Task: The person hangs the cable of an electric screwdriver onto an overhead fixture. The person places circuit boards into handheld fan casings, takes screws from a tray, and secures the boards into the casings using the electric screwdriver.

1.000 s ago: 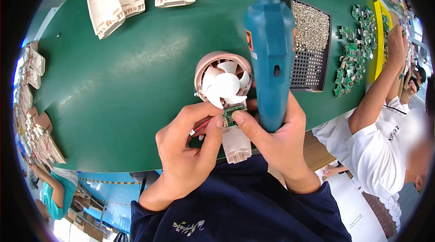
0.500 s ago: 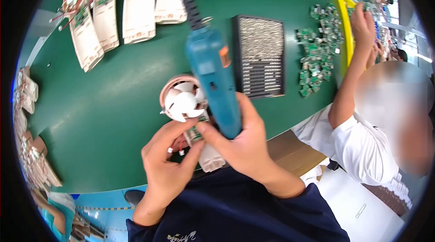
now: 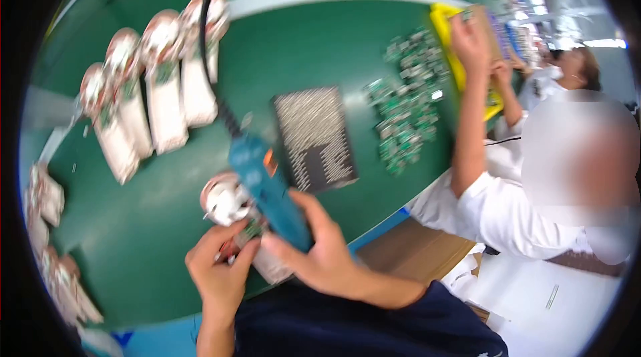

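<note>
My right hand (image 3: pixel 327 253) is wrapped around a teal electric screwdriver (image 3: pixel 272 190), its cable running up and away. Its thumb reaches toward a small green circuit board (image 3: pixel 252 230). The board sits in a pale plastic fan housing (image 3: pixel 272 267) lying on the bench in front of me. My left hand (image 3: pixel 220 267) is closed at the board, thumb and fingers pinching near its edge, with red wires beside them. At the housing's far end is a white-bladed fan (image 3: pixel 226 201) in a copper-coloured ring. The screwdriver covers part of the housing, and its tip is hidden.
A black tray of screws (image 3: pixel 314 130) lies beyond my hands, with a pile of circuit boards (image 3: pixel 408 103) right of it. Several fan units (image 3: pixel 163 100) stand in a row at upper left; more (image 3: pixel 67 277) line the left edge. A co-worker's arm (image 3: pixel 473 116) reaches over a yellow bin (image 3: pixel 457 56).
The view has turned, so the bench things appear lower and further left. Both hands stay at the fan unit, the screwdriver still in my right. The co-worker's hand now holds a small board.
</note>
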Demonstrator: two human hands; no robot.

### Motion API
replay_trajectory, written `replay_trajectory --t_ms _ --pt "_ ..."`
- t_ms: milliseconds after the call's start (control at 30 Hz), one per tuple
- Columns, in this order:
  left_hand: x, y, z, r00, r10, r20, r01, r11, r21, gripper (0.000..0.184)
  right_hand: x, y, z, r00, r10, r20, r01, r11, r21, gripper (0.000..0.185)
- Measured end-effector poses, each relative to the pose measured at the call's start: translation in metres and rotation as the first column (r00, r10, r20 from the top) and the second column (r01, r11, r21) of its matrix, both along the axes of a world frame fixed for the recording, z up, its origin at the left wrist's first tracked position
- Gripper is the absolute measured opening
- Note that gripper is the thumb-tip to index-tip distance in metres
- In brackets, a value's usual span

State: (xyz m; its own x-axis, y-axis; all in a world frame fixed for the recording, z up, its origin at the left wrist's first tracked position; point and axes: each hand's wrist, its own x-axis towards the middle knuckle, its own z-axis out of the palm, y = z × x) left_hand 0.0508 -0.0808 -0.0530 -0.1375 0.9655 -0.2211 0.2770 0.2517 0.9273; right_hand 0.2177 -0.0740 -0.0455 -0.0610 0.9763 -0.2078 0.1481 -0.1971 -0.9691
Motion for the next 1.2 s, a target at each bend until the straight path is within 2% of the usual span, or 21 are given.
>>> replay_trajectory --t_ms 33,100,133,200,233,267,300,333,367,400,433,467,500,533,567,633,800,900,967,1200 --pt "0.002 0.006 0.004 1.000 0.002 0.011 -0.002 1.000 0.030 0.032 0.002 -0.002 -0.003 0.993 -0.013 -0.114 0.028 0.992 0.125 0.066" --pt "0.005 0.010 -0.001 0.981 0.075 0.180 -0.077 0.997 0.002 0.031 0.019 0.007 0.033 0.876 -0.101 -0.473 -0.033 0.963 -0.267 0.064" --pt "0.002 0.014 -0.001 0.984 0.050 0.169 -0.039 0.997 -0.068 0.030 0.025 0.013 0.030 0.879 -0.105 -0.465 -0.018 0.967 -0.252 0.064" --pt "0.007 0.025 -0.002 0.990 -0.006 0.138 0.007 1.000 -0.003 0.030 0.035 0.029 0.020 0.691 -0.068 -0.719 0.028 0.997 -0.068 0.063" --pt "0.008 0.029 -0.002 0.995 -0.039 0.091 0.036 0.999 0.034 0.030 0.038 0.040 0.025 0.766 -0.060 -0.640 0.093 0.996 0.018 0.068" --pt "0.007 0.034 -0.004 0.996 -0.088 0.031 0.085 0.993 0.081 0.030 0.043 0.054 0.030 0.744 -0.010 -0.668 0.148 0.978 0.149 0.076" --pt "0.010 0.040 0.003 0.994 -0.113 -0.013 0.113 0.993 0.041 0.030 0.043 0.065 0.029 0.681 0.058 -0.730 0.229 0.930 0.287 0.080" --pt "0.011 0.032 0.004 0.994 -0.100 0.036 0.101 0.995 -0.016 0.030 0.042 0.075 0.029 0.612 0.155 -0.775 0.306 0.858 0.413 0.085" --pt "0.015 0.039 -0.002 0.994 -0.079 0.080 0.079 0.997 -0.004 0.030 0.044 0.089 0.029 0.672 0.220 -0.707 0.313 0.781 0.540 0.080" --pt "0.017 0.047 -0.008 0.994 -0.082 0.067 0.078 0.995 0.059 0.030 0.052 0.102 0.030 0.797 0.261 -0.545 0.202 0.735 0.648 0.070" --pt "0.020 0.045 -0.011 0.993 -0.104 0.060 0.099 0.992 0.084 0.029 0.053 0.105 0.032 0.773 0.254 -0.581 0.196 0.776 0.600 0.070" --pt "0.023 0.052 -0.003 0.988 -0.154 -0.029 0.156 0.981 0.119 0.029 0.054 0.109 0.033 0.748 0.242 -0.618 0.191 0.814 0.549 0.070" --pt "0.031 0.051 -0.008 0.992 -0.098 0.085 0.093 0.994 0.058 0.029 0.051 0.108 0.030 0.676 0.203 -0.709 0.237 0.850 0.470 0.069" --pt "0.034 0.050 -0.007 0.989 -0.112 0.101 0.111 0.994 0.018 0.029 0.051 0.107 0.026 0.669 0.166 -0.724 0.265 0.857 0.441 0.073" --pt "0.033 0.054 -0.007 0.987 -0.111 0.120 0.112 0.994 0.004 0.028 0.047 0.112 0.022 0.666 0.182 -0.724 0.250 0.860 0.446 0.073" --pt "0.036 0.056 -0.006 0.987 -0.106 0.121 0.103 0.994 0.026 0.028 0.048 0.114 0.008 0.706 0.292 -0.645 0.253 0.747 0.614 0.078" --pt "0.037 0.060 -0.003 0.986 -0.138 0.091 0.134 0.989 0.059 0.029 0.045 0.108 -0.004 0.665 0.310 -0.679 0.243 0.770 0.590 0.078" --pt "0.037 0.058 -0.005 0.984 -0.136 0.111 0.133 0.990 0.039 0.030 0.045 0.107 -0.001 0.667 0.295 -0.684 0.238 0.786 0.571 0.077" --pt "0.038 0.058 -0.008 0.986 -0.125 0.107 0.114 0.988 0.104 0.030 0.045 0.107 -0.001 0.665 0.291 -0.688 0.239 0.790 0.565 0.077" --pt "0.037 0.060 -0.006 0.986 -0.139 0.097 0.126 0.984 0.126 0.029 0.043 0.105 -0.001 0.657 0.256 -0.709 0.251 0.813 0.526 0.076"
